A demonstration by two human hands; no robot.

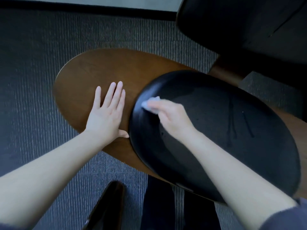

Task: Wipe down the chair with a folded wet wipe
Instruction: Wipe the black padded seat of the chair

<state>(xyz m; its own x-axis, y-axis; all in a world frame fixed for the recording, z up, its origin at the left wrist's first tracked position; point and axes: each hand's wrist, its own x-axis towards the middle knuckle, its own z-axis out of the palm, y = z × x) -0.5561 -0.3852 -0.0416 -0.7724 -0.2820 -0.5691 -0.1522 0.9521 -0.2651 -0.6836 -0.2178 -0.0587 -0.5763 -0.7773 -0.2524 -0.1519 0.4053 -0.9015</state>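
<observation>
The chair shows a black oval cushion lying over a brown wooden shell. A white folded wet wipe is pressed on the cushion's upper left edge under the fingers of my right hand. The wipe looks blurred. My left hand lies flat on the brown wood just left of the cushion, fingers spread and palm down, thumb touching the cushion's rim. Thin wet streaks mark the cushion at the right.
Grey ribbed carpet surrounds the chair. Another black padded chair part stands at the top right. A dark wooden piece and dark trouser legs are at the bottom. A black skirting strip runs along the top.
</observation>
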